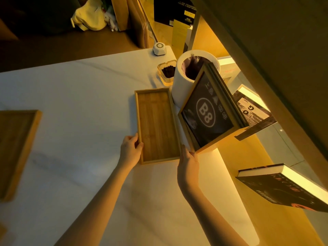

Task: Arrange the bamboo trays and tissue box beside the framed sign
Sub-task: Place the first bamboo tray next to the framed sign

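A long empty bamboo tray (157, 125) lies flat on the white table (79, 103), directly left of the framed sign (206, 113), a dark panel marked "B8" in a wooden frame. My left hand (130, 150) grips the tray's near left rim, thumb over the edge. My right hand (188, 161) holds its near right corner, next to the sign's base. A second, wider bamboo tray (16, 148) rests at the table's far left, partly cut off. No tissue box is visible.
A white cylindrical bin (182, 86) with a dark liner stands behind the sign. A glass ashtray (166, 72) with dark grounds and a small white hexagonal device (159, 48) sit beyond it. Books (287, 187) lean on lit shelves at right.
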A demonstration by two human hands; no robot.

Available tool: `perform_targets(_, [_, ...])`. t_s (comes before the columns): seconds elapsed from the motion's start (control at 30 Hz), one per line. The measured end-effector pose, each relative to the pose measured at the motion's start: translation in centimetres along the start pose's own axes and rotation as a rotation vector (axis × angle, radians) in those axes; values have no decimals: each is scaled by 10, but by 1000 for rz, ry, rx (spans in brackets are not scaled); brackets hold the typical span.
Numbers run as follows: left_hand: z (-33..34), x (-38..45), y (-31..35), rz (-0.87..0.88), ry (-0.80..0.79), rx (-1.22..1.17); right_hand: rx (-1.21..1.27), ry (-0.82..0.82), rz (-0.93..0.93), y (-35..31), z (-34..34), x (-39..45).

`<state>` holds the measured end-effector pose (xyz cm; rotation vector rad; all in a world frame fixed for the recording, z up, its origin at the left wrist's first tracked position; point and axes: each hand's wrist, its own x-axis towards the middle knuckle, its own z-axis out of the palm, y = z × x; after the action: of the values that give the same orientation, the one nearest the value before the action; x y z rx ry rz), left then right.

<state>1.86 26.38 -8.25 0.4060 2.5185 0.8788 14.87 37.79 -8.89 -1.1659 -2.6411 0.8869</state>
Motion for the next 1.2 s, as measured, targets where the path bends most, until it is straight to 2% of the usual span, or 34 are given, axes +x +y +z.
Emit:
perform_targets(0.1, [1,-14,-6,102,44,41,-153,35,-153,8,3,-14])
perform_targets(0.23, [9,-28,-22,241,70,252,-330,-99,-302,15,8,-33])
perform_targets(0.37, [13,-29,-23,259,22,302,-391,-228,-302,23,7,-37])
perform_targets(0.6, [17,-32,-23,271,-10,349,-354,-293,-293,30,-3,-35])
perform_targets(0.83, [24,-36,-17,268,-7,332,-366,-273,-267,34,-8,-33])
perform_targets(0.93, [27,-38,-14,261,-9,298,-396,-206,-267,38,-8,-31])
perform_targets(1.2, [37,-41,-12,243,-7,292,-394,-226,-279,45,-10,-28])
